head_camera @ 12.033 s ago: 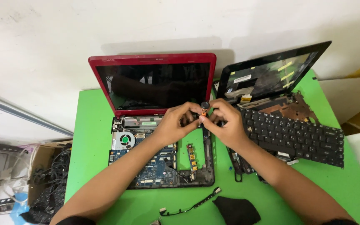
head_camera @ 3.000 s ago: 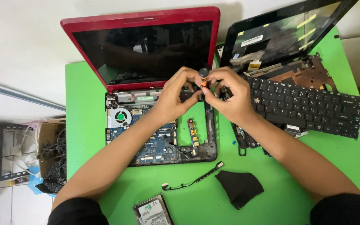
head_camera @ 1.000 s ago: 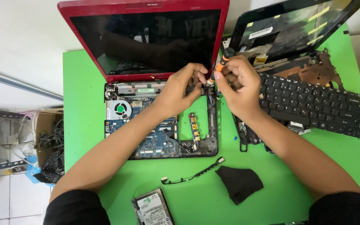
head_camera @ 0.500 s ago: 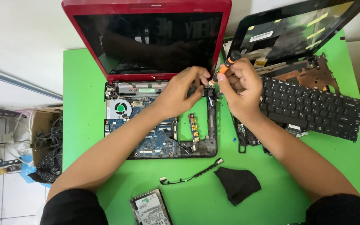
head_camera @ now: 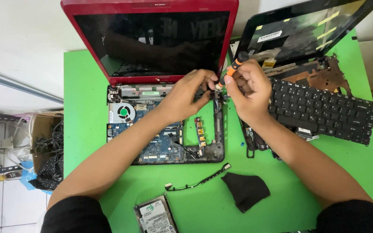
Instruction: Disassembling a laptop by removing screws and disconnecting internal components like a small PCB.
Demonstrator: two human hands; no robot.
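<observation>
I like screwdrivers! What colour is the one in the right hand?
The screwdriver has an orange handle with a black cap, seen in the head view.

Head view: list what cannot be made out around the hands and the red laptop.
- Screwdriver tip: hidden behind the right hand and left hand.
- The part at the fingertips: too small to tell.
- Hard drive: cut off by the bottom edge.
- Red laptop lid: cut off by the top edge.
</observation>
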